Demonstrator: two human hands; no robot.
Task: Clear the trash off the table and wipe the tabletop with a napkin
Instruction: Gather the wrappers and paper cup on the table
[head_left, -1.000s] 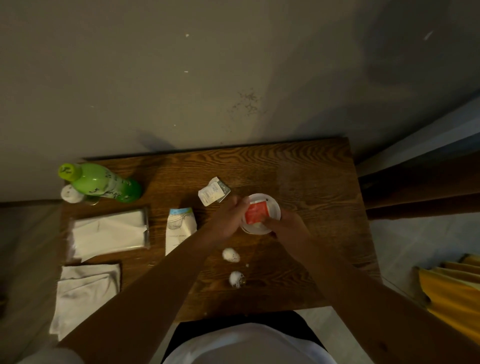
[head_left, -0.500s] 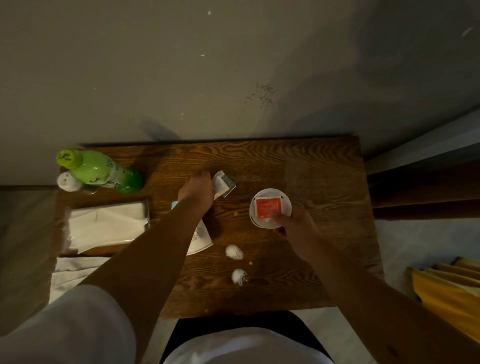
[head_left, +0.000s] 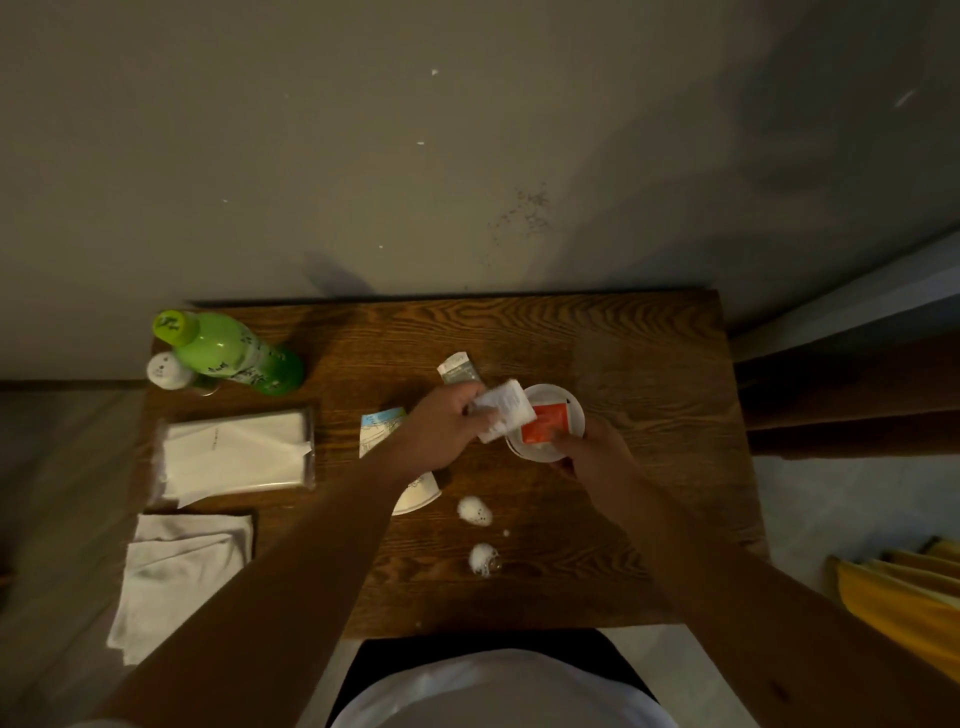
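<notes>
My left hand (head_left: 441, 428) grips a white paper wrapper (head_left: 506, 410) and holds it over the left rim of a small white cup (head_left: 563, 410). An orange sachet (head_left: 545, 422) lies inside that cup. My right hand (head_left: 592, 452) holds the cup at its near right side. Another scrap of wrapper (head_left: 457, 368) lies on the wooden table (head_left: 623, 364) just behind my left hand. A flattened paper cup (head_left: 384, 428) lies partly under my left forearm. Two crumpled white balls (head_left: 474, 510) (head_left: 483, 558) sit nearer to me.
A green bottle (head_left: 234, 353) and a white shaker (head_left: 166, 370) stand at the back left. A pack of napkins (head_left: 236, 449) lies in front of them, and a folded white cloth (head_left: 182, 566) hangs at the table's near left edge. Yellow fabric (head_left: 909, 597) shows at right.
My left hand picked up a white wrapper from beside the flattened cup and carried it right to the white cup. My right hand stayed on the cup.
</notes>
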